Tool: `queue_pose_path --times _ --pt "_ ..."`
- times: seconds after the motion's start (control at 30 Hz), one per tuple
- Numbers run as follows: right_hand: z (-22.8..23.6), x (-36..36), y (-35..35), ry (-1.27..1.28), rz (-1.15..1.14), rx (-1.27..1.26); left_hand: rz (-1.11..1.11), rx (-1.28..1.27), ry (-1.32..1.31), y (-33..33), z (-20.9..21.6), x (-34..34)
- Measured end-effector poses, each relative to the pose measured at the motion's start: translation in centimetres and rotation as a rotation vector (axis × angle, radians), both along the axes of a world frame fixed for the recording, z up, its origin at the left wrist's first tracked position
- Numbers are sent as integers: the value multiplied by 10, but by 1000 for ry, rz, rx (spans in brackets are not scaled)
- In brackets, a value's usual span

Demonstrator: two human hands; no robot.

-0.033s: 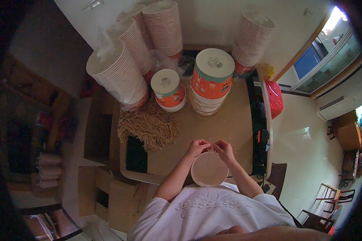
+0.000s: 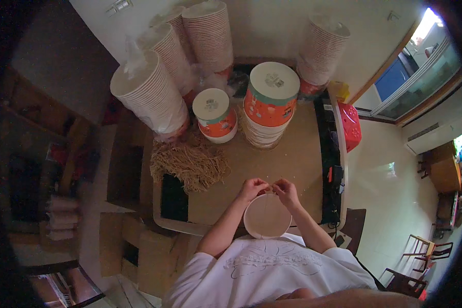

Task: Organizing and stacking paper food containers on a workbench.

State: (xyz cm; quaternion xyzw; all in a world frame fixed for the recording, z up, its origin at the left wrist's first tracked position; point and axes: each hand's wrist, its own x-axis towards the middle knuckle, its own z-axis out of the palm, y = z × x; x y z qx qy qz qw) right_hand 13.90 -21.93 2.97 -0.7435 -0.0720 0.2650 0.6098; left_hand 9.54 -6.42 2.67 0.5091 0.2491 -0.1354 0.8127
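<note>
A paper bucket, white inside, sits with its mouth toward me at the table's near edge, against my shirt. A thin cord runs across its mouth toward the far rim. At that rim my left hand and my right hand are close together, fingertips pinched around the cord's end. The exact grip is small and partly hidden by the fingers. Left of my hands lies a heap of brown twisted cords.
Beyond my hands stand upside-down orange-and-green buckets: a tall stack and a shorter one. Plastic-wrapped bucket stacks line the back left, another stack the back right. A red box adjoins the table's right edge; cardboard boxes lie lower left.
</note>
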Motion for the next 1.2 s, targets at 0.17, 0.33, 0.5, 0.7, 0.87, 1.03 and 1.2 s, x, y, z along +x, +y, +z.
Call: queue_pose_path --times 0.17,0.33,0.5,0.7,0.87,1.03,1.2 --pt "8 -2 4 70 -42 49 -5 8 -86 -4 10 0" --pt "17 -3 4 75 -24 53 -63 255 -143 -4 -1 0" --pt "17 -3 2 57 5 9 -97 591 -222 -8 -3 2" --pt "6 -3 -1 -51 29 -104 -94 687 -217 -5 -15 -4" --pt "11 -1 2 -52 107 -111 -57 543 -238 -3 -9 -7" --pt "10 1 3 -109 77 -122 -7 165 -105 -1 8 -9" --pt "9 0 2 -103 78 -110 -29 197 -53 2 5 -8"
